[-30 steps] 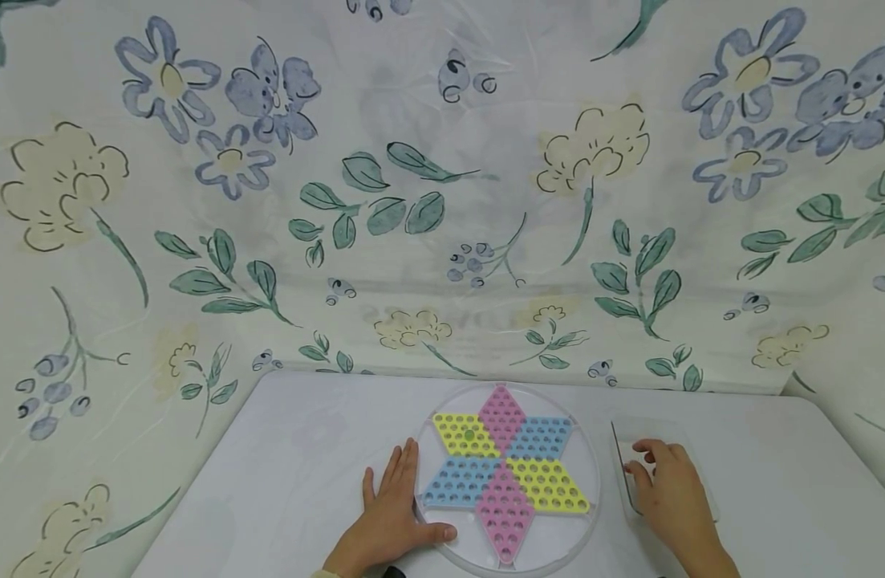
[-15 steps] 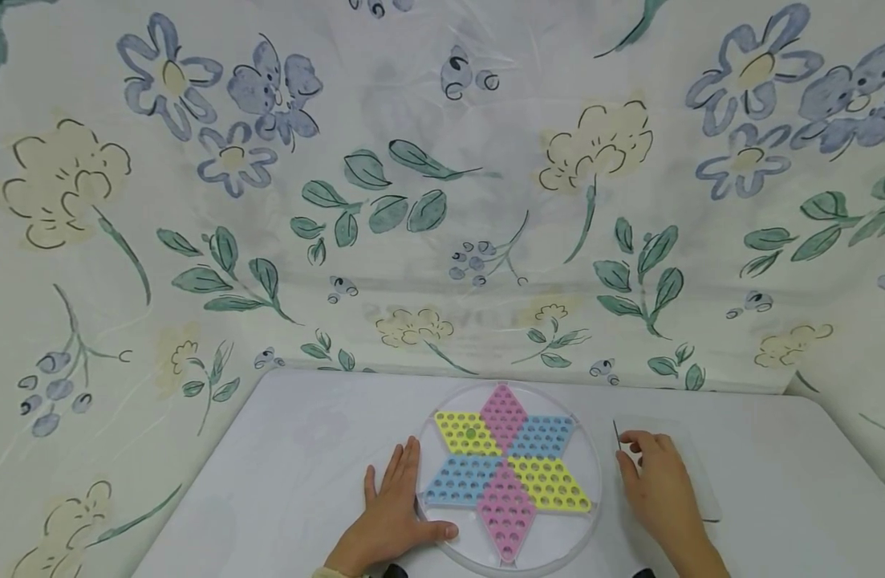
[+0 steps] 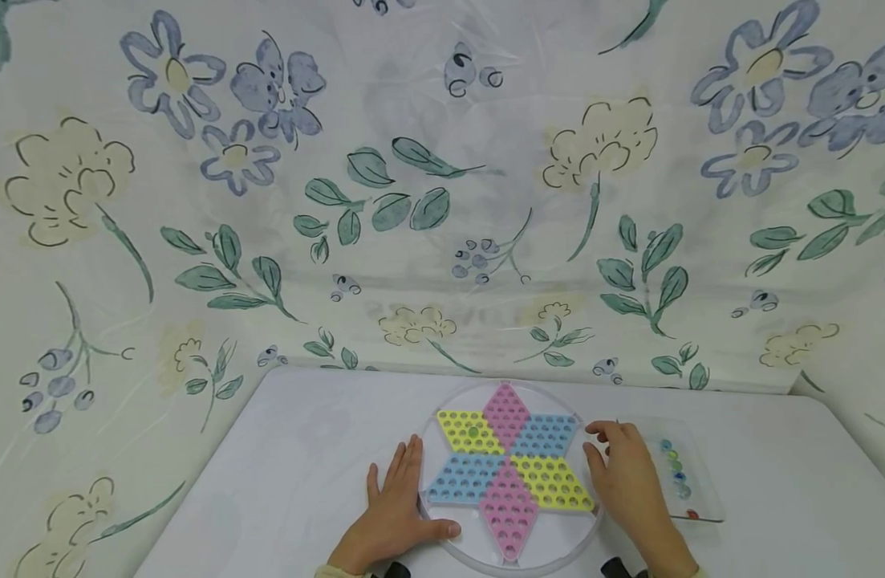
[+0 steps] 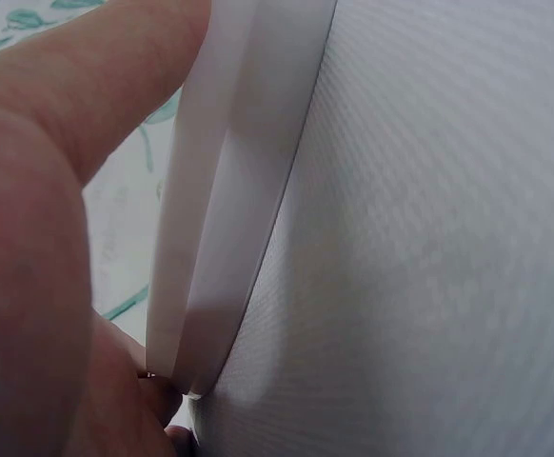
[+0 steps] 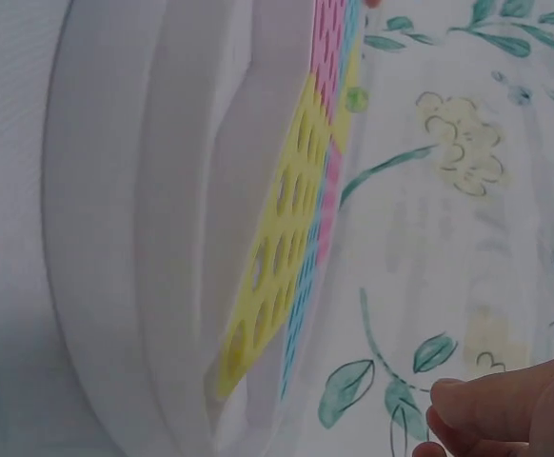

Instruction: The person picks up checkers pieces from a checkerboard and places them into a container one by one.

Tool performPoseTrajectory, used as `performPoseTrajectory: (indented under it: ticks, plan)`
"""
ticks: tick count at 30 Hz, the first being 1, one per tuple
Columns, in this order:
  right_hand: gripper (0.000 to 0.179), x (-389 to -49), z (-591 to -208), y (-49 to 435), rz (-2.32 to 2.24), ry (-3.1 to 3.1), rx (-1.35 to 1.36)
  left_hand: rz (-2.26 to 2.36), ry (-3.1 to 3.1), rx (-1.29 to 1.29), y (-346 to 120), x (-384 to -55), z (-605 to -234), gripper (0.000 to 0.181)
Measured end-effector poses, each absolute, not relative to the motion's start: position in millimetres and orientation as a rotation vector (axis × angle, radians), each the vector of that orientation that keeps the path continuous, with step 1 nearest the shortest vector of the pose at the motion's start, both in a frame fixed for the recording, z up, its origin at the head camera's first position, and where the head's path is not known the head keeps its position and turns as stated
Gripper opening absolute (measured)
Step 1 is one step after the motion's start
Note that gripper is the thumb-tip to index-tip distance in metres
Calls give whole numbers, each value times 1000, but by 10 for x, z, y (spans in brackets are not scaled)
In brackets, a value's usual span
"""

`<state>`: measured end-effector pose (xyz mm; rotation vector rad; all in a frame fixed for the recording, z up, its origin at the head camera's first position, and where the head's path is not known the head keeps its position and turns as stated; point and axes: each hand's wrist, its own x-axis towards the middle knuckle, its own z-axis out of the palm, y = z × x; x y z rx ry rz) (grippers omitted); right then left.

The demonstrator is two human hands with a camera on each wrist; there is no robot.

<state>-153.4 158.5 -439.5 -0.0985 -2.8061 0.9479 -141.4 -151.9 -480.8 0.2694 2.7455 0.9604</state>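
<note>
A round Chinese checkers board [image 3: 512, 544] with a pink, yellow and blue hole-filled star lies on the white table. One green marble [image 3: 473, 432] sits in its upper-left yellow section. My left hand [image 3: 391, 510] rests against the board's left rim, fingers straight, thumb over the edge. At the right rim hovers my right hand [image 3: 626, 474], its thumb and index finger bent toward each other; I cannot tell whether a marble is between them. Behind this hand lies a clear box [image 3: 704, 474] with several marbles [image 3: 675, 466] in a row.
The white table [image 3: 269, 474] extends to both sides of the board. Flower-printed cloth [image 3: 413, 265] hangs behind it and along the sides. An orange-red marble [image 3: 692, 514] lies at the box's near edge.
My right hand has risen from the clear box and moved left to the board's right rim, uncovering the row of marbles. My left hand has stayed in place.
</note>
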Motion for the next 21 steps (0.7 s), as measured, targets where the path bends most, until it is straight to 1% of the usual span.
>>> performPoseTrajectory:
  ticks: [21]
  plan:
    - [19,-1625,-4445,1216,1037,-2716,65,977,2734,271,-1519,-1414,-4809,135]
